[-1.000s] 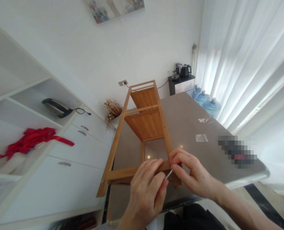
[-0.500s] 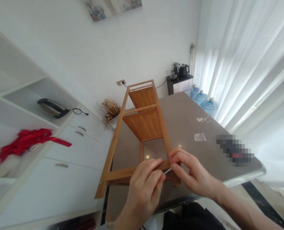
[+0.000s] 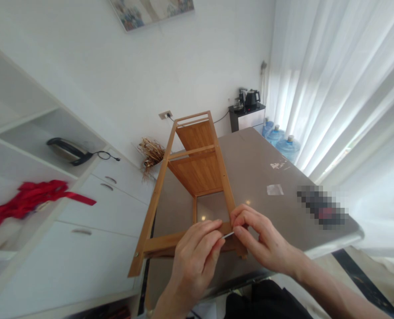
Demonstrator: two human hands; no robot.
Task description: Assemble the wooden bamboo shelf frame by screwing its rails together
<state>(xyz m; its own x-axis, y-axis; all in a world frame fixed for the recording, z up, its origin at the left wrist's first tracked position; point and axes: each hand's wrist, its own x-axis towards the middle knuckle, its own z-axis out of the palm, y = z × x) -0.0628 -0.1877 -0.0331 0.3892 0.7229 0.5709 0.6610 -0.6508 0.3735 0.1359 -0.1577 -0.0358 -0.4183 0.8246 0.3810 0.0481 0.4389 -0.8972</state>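
Observation:
A wooden shelf frame with slatted panels lies over the grey table. At its near crossbar, a thin metal rod, which looks like a hex key, shows between my two hands. My left hand pinches one end of the rod, its fingers in front of the crossbar. My right hand closes its thumb and forefinger on the other end, beside the near right corner of the frame. The fingers cover both tips of the rod and that corner joint.
The grey table carries a small clear plastic bag and a blurred dark item on the right. White cabinets stand left, with a kettle and red ribbon. Dried plants and water bottles are beyond.
The whole view has shifted slightly, so everything sits a little further left. Both hands keep their pinch on the rod, with little visible movement against the frame.

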